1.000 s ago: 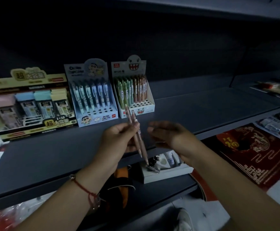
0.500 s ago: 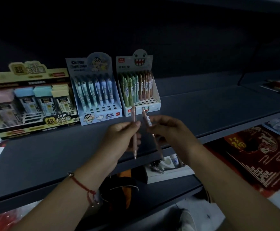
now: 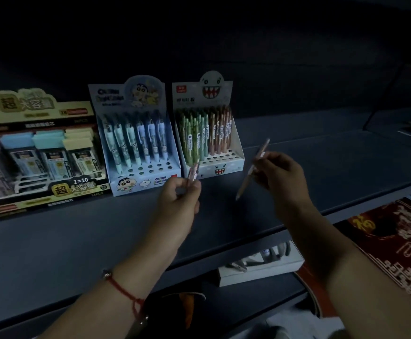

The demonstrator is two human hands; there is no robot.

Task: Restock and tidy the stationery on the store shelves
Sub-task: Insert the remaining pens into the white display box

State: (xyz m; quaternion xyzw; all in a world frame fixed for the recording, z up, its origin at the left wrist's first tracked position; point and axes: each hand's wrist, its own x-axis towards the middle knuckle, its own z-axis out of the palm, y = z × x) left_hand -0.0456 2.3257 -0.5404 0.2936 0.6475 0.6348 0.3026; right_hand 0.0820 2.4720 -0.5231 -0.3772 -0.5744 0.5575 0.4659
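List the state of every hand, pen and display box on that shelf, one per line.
left hand: grips a pink pen, upright
right hand: grips a second pink pen, tilted
monster-face pen box: front holes empty
cartoon pen box: front holes empty
refill box: stocked

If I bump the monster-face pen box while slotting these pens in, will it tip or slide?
The monster-face pen box looks like thin card with a tall back panel, so probably light and apt to slide on the smooth shelf. Its pens crowd the back rows, so it may tip backward.
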